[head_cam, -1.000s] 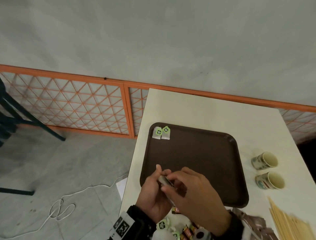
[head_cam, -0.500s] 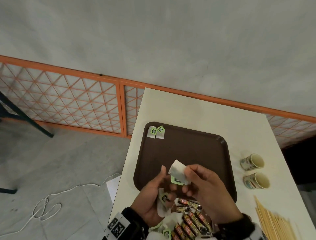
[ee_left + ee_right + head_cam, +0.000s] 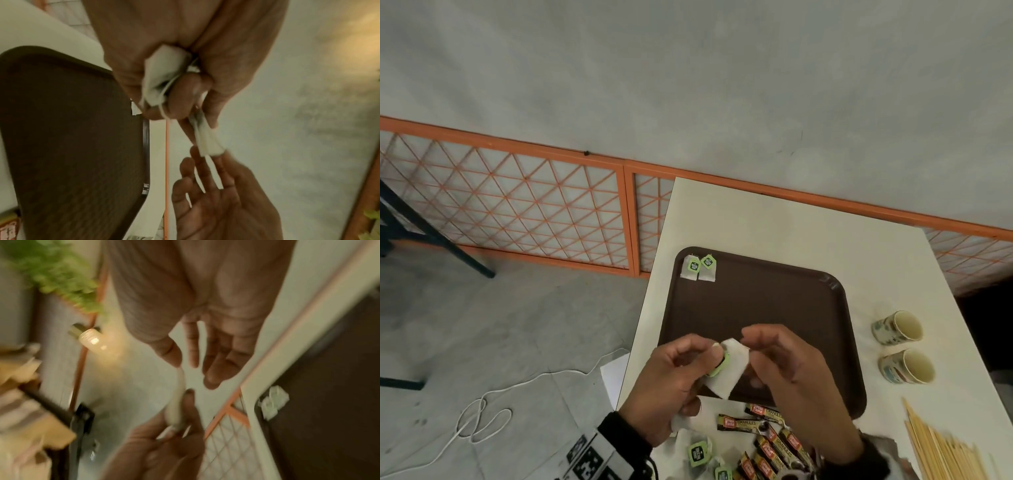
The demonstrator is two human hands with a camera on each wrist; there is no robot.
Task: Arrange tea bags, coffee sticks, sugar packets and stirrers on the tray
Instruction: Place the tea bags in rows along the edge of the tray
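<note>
A brown tray point(image 3: 774, 301) lies on the white table point(image 3: 791, 222). Two tea bags point(image 3: 698, 269) with green tags sit side by side in its far left corner. Over the tray's near edge my left hand point(image 3: 709, 353) pinches a white tea bag point(image 3: 732, 370) at its green tag. It grips a second tea bag point(image 3: 164, 69) in its palm. My right hand point(image 3: 750, 339) hovers just right of the pinched bag with relaxed fingers point(image 3: 205, 178) whose tips touch the bag's edge. Coffee sticks point(image 3: 767, 438) and loose tea bags point(image 3: 700, 454) lie on the table near me.
Two paper cups point(image 3: 897, 327) point(image 3: 907, 366) lie on their sides right of the tray. A bundle of wooden stirrers point(image 3: 945, 452) lies at the near right. The table's left edge drops to a grey floor with a white cable point(image 3: 482, 418).
The right hand held the tea bag up half a second ago. Now the left hand pinches it and the right fingers have loosened. Both hands rose slightly over the tray's near edge.
</note>
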